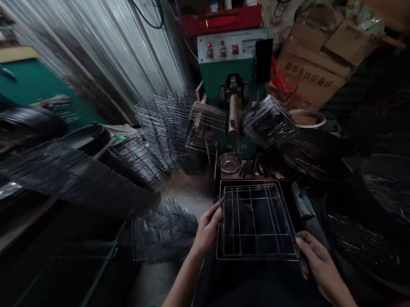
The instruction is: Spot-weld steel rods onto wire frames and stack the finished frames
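Note:
A square wire rack of thin metal rods lies level over my lap. Its left side is pinched between the thumb and fingers of my left hand. My right hand grips the near right corner, thumb on top and fingers curled below. Beyond the rack stands a green machine with a grey control panel and a lit red lamp. From its front juts a metal bar, with wire frames to its right and more wire frames to its left.
Stacked wire racks stand left of the machine, with another stack on the floor. A small metal bowl sits before the machine. Dark basins of loose metal pieces fill the right side. A cardboard box leans behind.

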Available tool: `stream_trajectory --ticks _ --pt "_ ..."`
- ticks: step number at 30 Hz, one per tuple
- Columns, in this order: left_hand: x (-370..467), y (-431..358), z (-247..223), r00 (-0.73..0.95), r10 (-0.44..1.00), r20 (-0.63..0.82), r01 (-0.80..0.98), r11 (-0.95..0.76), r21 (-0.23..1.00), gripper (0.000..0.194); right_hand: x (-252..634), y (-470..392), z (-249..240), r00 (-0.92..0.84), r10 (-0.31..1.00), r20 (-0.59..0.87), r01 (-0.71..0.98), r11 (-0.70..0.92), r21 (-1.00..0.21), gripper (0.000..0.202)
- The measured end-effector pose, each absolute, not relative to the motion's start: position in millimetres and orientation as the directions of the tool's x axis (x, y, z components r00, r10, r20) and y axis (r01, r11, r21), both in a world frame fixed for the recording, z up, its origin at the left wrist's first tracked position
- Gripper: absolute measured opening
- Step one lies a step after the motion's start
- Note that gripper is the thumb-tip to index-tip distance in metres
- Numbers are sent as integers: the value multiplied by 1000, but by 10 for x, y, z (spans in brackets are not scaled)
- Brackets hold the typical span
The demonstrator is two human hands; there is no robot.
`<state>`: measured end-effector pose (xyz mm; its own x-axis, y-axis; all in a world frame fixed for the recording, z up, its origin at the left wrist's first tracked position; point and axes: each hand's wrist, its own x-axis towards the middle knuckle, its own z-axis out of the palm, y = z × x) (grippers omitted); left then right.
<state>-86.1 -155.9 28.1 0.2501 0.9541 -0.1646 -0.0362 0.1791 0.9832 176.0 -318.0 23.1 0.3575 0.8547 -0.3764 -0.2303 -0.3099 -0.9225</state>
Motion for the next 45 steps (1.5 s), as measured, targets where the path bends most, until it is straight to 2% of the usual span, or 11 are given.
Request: stream_trajectory --ticks 4,8,11,15,19,23,37,41,45 --pt "-788 -1522 161 138 987 -79 59 72 996 62 1840 -3121 217 359 888 -286 -57 -285 -957 49" --pt "-817 -1494 87 154 988 -9 173 -19 985 53 1932 -3029 128 348 919 -183 54 -215 -975 46" --pt "-865 -1495 9 160 987 3 211 -37 977 50 1958 -2952 19 348 923 -164 76 -202 -976 42" --pt "-896 -1510 -176 182 983 -27 202 -10 979 51 1989 -2828 -102 352 927 -128 81 -167 -983 42" --pt "-899 -1512 -312 192 981 -40 183 4 983 52 2043 -2692 -172 367 928 -54 179 -128 -975 44" --pt "-895 -1481 -314 200 979 -37 202 -4 979 50 2072 -2577 -219 402 915 6 283 -118 -952 48" --pt "-936 -1547 -409 216 976 15 298 -80 951 53 2038 -2592 -410 361 927 98 397 -58 -916 45" --pt "-926 -1538 -445 219 976 -15 265 -45 963 53 2028 -2596 -410 360 926 115 446 -63 -893 43" --pt "-942 -1525 -454 238 971 -40 155 3 988 55 2079 -2606 -475 333 938 95 469 -77 -880 43"
